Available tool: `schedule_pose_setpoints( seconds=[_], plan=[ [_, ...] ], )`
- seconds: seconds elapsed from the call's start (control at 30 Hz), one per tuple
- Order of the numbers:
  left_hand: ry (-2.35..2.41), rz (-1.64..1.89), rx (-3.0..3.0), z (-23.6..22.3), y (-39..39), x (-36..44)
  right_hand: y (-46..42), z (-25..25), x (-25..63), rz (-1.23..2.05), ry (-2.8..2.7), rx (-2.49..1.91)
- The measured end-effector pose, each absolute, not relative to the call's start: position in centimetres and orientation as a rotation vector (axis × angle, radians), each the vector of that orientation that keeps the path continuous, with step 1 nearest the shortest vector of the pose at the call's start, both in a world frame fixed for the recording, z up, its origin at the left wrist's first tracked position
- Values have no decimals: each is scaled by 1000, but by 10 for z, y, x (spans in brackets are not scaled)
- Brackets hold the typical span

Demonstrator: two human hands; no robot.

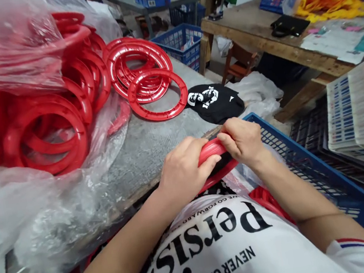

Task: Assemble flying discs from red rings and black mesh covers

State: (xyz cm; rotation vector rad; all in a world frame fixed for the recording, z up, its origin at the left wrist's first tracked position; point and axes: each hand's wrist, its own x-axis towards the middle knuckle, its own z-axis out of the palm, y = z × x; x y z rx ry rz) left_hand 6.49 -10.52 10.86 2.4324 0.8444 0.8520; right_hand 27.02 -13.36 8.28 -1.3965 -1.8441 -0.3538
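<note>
Between my hands, at the table's near edge, is a red plastic ring (212, 148). My left hand (186, 165) wraps round its left side, the thumb lying along the near face. My right hand (243, 141) closes on the right side, thumb and fingers pressed together. Part of the ring is hidden by my hands. Farther back on the table lie several flat red rings (139, 66) in a loose overlapping pile, with one red ring (161, 115) in front showing its ribbed side.
A clear plastic bag (16, 46) full of red rings covers the table's left. Beyond my hands lies a black cap (213, 105). A blue crate (307, 169) with red parts stands by my right side. White baskets (359, 108) and a wooden workbench (257, 46) are farther right.
</note>
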Motion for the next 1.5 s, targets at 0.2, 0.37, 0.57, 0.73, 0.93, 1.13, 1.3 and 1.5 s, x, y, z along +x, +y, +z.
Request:
schedule_pose_setpoints(
  seconds=[0.2, 0.37, 0.57, 0.73, 0.93, 1.13, 1.3, 1.5],
  plan=[
    [852, 783, 2299, 104, -108, 25, -128, 44, 303, 25, -1257, -1349],
    [876, 872, 2274, 98, -127, 16, -133, 13, 301, 158, -1043, -1353],
    [949, 822, 2335, 105, -127, 27, -123, -7, 301, 280, -979, -1318],
    [1050, 610, 2399, 114, -115, 35, -129, 36, 292, 211, -1399, -1448],
    [1042, 388, 2445, 134, -115, 59, -139, 101, 250, -171, -1906, -1347],
    [906, 592, 2319, 130, -117, 40, -126, 81, 284, -18, -1463, -1294],
    [816, 925, 2277, 107, -124, 18, -119, 59, 313, 72, -1016, -1273],
    [820, 1020, 2293, 108, -127, 23, -111, 43, 307, 190, -899, -1256]
  ],
)
